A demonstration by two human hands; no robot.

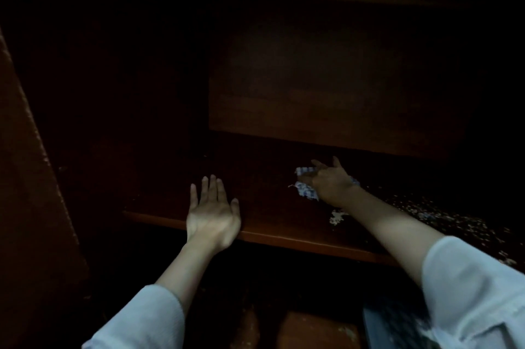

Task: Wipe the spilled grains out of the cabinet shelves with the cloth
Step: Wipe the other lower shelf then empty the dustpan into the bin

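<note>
Now curling fingers (318, 164) of right hand (331, 182) round bunched checked cloth (306, 193), midway across shelf (284, 237); resting straight fingers (211, 186) of left hand (211, 213) flat by near edge, left of cloth. Lying heaped just near of cloth, scattering rightward: grains (338, 216).

The light was very dim. A dark brown wooden cabinet (326, 87) filled the view, with a reddish-brown wooden panel (34, 178) slanting at the left. Near, low down, a worn reddish surface (312, 331) showed faintly.

Left hand (213, 215) flat — right hand (331, 182) curled
</note>
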